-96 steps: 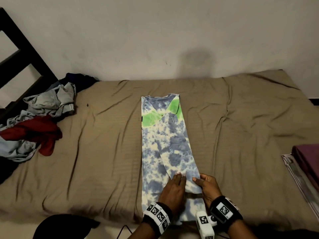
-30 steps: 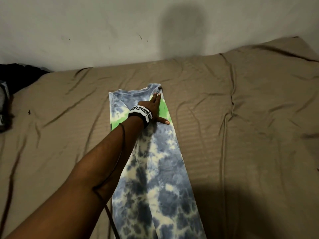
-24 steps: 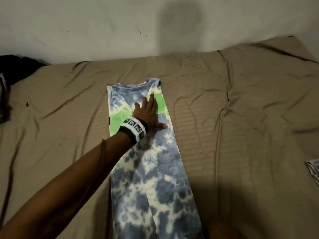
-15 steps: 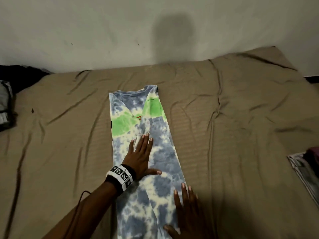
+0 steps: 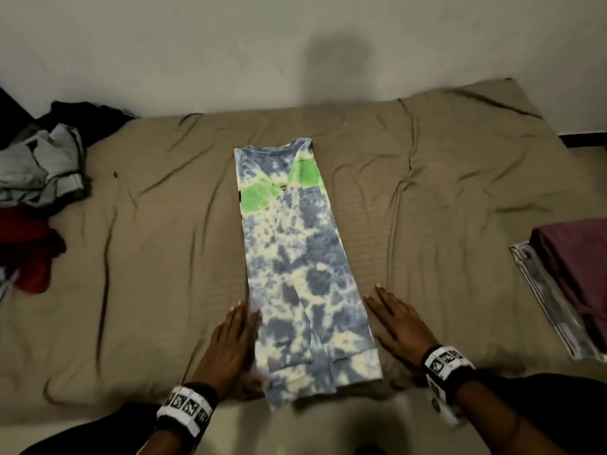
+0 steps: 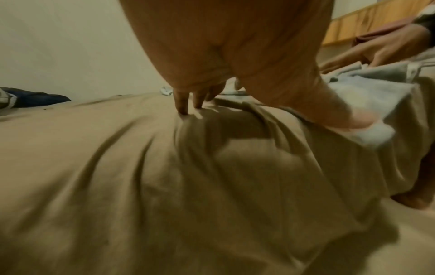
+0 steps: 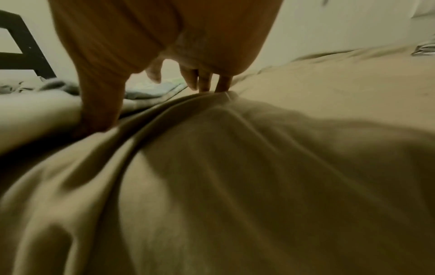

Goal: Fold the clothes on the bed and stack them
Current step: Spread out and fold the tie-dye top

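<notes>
Lying lengthwise mid-bed [image 5: 131,257], the tie-dye shirt [image 5: 305,257] is a narrow folded strip. The left hand [image 5: 230,343] and right hand [image 5: 400,326] flank its hem, fingers straight, holding nothing. Soft, limp cloth; likely best pinched at both hem corners.

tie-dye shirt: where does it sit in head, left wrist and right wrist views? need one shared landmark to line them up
Head: tie-dye shirt lies as a long strip at centre, between left hand and right hand.
Left wrist: pale hem at right, beyond the thumb.
Right wrist: pale folded edge at left, behind the thumb.
Shared landmark: tan bedsheet.
</notes>
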Demonstrator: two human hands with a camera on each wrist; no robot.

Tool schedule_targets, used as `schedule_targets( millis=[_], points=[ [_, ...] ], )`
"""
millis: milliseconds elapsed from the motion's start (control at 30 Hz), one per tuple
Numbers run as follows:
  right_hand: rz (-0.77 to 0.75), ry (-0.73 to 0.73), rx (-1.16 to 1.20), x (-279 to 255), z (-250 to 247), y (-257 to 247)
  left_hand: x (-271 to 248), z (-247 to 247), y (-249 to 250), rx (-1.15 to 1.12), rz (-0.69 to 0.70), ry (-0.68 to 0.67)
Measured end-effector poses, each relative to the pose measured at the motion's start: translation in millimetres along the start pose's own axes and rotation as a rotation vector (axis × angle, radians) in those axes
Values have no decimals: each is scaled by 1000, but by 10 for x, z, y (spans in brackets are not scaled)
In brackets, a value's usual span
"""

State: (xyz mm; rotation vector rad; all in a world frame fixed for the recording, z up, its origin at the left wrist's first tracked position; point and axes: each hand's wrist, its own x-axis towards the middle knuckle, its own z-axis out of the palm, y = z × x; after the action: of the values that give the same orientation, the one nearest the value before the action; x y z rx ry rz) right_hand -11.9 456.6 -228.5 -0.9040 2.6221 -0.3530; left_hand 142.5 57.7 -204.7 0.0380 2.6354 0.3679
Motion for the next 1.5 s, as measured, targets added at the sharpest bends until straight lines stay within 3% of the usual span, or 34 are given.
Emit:
schedule_targets(
  millis=[67,200,333,533,667,767,867,1000,1100,1133,1233,1300,1400,1500],
  points=[
    [12,-66,-29,36,-45,-51,-209,217,-52,93,19,-24],
    [18,-102,-158,79,-2,-208,-154,327,5,144,-19,178],
    [29,-80,-208,137,-35,-298,-27,305,72,142,-13,223],
    [-121,-10,-214,251,-32,-417,290,123,171,220,143,280],
    [-224,-39,-183,276,-23,-354,289,65,89,445,321,74],
    [-229,-26,-2,203,-166,-388,124,-133,216,451,374,55],
    [-284,-39,186,-5,-381,-484,-154,-305,302,429,454,132],
    [-307,-105,420,-394,-719,-703,-710,-545,340,147,554,135],
    [-205,-158,772,-393,-1140,-958,-894,-864,401,-49,419,-79],
    [-129,-186,949,-314,-1255,-1067,-838,-977,390,-121,379,-75],
    [268,-193,1370,298,-1187,-1129,-270,-1173,255,-668,229,20],
    [547,-213,1548,770,-891,-988,169,-1144,187,-1115,-39,84],
    [686,-69,1674,1291,-152,-451,645,-763,126,-1471,-501,219],
    [787,-81,1735,1104,-366,-719,731,-478,108,-1570,-573,276]
  ],
)
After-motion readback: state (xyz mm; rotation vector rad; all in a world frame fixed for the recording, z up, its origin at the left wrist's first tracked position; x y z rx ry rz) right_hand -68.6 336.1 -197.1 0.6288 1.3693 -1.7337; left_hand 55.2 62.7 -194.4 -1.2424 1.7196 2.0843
